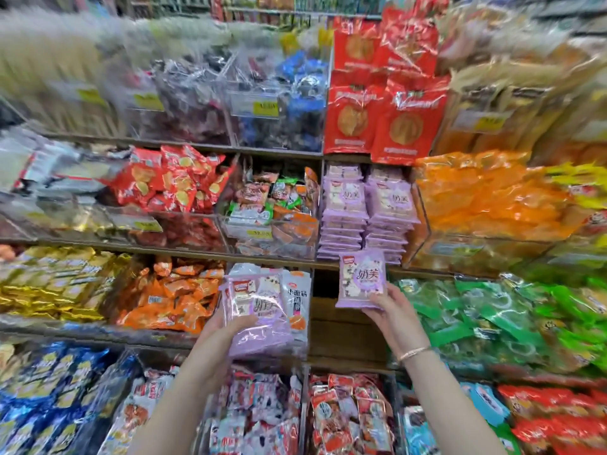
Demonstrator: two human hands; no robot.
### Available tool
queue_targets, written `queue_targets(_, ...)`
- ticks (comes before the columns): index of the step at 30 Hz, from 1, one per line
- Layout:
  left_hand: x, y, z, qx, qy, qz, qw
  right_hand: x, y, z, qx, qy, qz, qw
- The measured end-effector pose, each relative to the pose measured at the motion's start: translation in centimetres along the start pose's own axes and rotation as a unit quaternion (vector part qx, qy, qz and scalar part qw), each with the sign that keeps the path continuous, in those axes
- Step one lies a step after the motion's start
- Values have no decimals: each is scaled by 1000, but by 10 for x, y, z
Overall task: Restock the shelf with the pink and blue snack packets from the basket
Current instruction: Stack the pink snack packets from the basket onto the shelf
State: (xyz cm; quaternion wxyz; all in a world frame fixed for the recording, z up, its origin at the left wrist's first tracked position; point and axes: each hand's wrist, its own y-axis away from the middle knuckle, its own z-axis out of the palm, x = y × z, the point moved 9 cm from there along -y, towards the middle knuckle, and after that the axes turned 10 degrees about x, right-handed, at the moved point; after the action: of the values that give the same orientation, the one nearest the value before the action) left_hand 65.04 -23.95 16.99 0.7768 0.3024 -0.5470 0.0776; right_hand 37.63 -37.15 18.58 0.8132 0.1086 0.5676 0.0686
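So the person is mid-restock here. The right hand (391, 310) is pinching a single pink packet (361, 279) by its bottom edge, fingers closed on it, holding it upright just below the two stacks of matching pink packets (364, 211) in the middle shelf compartment. The left hand (230, 326) is wrapped around a bunch of pink packets (259, 310) from underneath, thumb pressed over the front, and there's a white packet (297, 300) sitting at the right side of that bunch; can't tell if it's in the hand or just on the shelf behind. The basket isn't in view, and no blue packets are in either hand as far as one can see. Looks like the placing step: one packet at a time goes from the left-hand bundle up to the stacks. Next move probably calls for lifting that single packet higher and laying it flat on top of one of the stacks, lined up so it doesn't slide off the front. The stacks are already pretty tall, so a sloppy drop could topple them.
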Motion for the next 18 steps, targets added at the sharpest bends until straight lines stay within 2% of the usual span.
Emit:
queue_targets(9, 68, -39, 36, -38, 31, 59, 997, -128, -79, 85, -52, -25, -133, 989)
queue_targets(11, 80, -45, 43, -58, 42, 74, 995, -141, -94, 97, -23, 43, -163, 985)
queue_targets(12, 84, -48, 46, -67, 43, 77, 994, -145, -101, 99, 8, 118, -189, 975)
queue_targets(14, 89, -52, 52, -78, 44, 76, 993, -150, -109, 100, 73, 273, -238, 929)
queue_targets(15, 91, -55, 55, -81, 43, 76, 993, -151, -111, 101, 92, 309, -249, 913)
queue_targets(18, 92, -65, 68, -90, 35, 59, 994, -149, -102, 106, 98, 325, -277, 899)
